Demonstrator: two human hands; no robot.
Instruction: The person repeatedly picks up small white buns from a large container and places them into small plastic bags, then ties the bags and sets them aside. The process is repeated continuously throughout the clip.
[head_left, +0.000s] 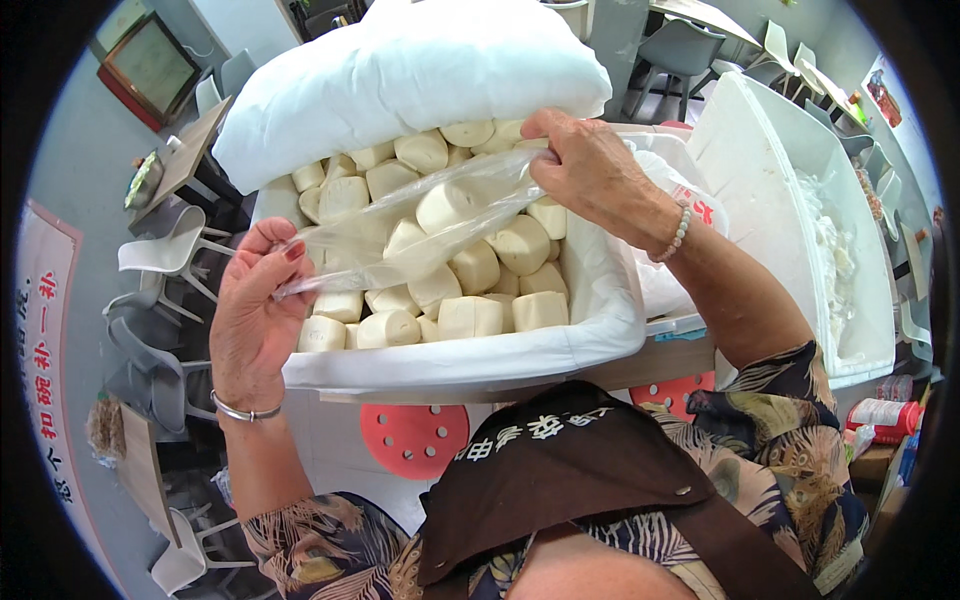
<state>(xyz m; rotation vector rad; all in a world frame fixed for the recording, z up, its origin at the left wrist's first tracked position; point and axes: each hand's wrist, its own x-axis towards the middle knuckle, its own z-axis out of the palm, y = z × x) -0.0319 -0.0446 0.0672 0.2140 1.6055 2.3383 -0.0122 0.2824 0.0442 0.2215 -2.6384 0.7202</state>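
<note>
A clear plastic bag (420, 210) is stretched between my two hands above a container full of pale steamed buns (472, 316). My left hand (259, 307) pinches one end of the bag at the container's left side. The other end is gripped by my right hand (600, 176), near the container's back right corner. White cloth (465, 360) lines the container and folds over its rim. A thick white quilted cover (420, 75) lies across the back, hiding the buns beneath it.
Right of the buns stands a plastic tub holding white bags (660, 281); beyond it is a white foam box (862, 330) with more bags inside. Red stools (415, 442) with round holes stand below the table edge. Chairs (169, 244) and small tables (139, 457) line the left side.
</note>
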